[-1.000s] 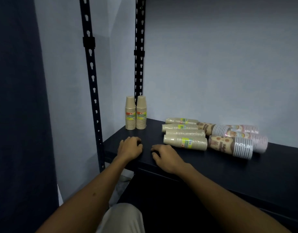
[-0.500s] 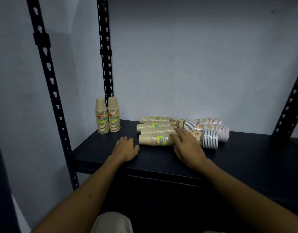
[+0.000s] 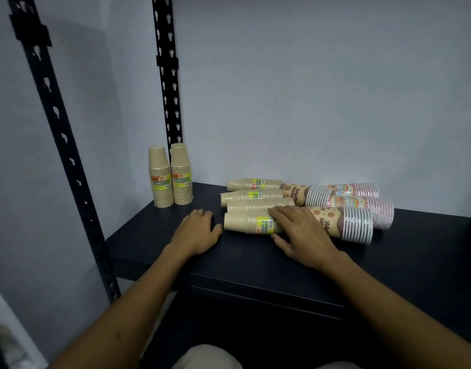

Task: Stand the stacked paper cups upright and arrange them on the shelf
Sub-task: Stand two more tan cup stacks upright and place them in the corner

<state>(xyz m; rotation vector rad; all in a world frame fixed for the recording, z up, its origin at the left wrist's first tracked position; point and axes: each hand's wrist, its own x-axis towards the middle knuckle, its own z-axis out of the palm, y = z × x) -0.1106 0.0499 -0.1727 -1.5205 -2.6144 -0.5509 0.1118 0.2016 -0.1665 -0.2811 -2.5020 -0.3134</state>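
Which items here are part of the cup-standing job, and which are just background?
Job:
lying kraft stacks
nearest kraft stack under right hand
lying printed stacks
two upright kraft stacks
shelf
left hand, flat on shelf

Background:
slotted uprights
wall

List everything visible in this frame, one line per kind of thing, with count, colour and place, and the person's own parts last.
upright kraft cup stacks: 2, tan with yellow labels, back left corner of the shelf, side by side
lying kraft cup stacks: 4, tan with yellow labels, mid shelf, in a row front to back
lying brown-print cup stacks: 2, brown and cream with white rims, right of the kraft ones
lying pink cup stacks: 2, pink with rainbow print, back right
shelf: 1, black, across the middle
uprights: 2 clearly seen, black, slotted, left side
wall: pale grey, behind
left hand: flat on the shelf
right hand: fingers over the nearest lying kraft stack
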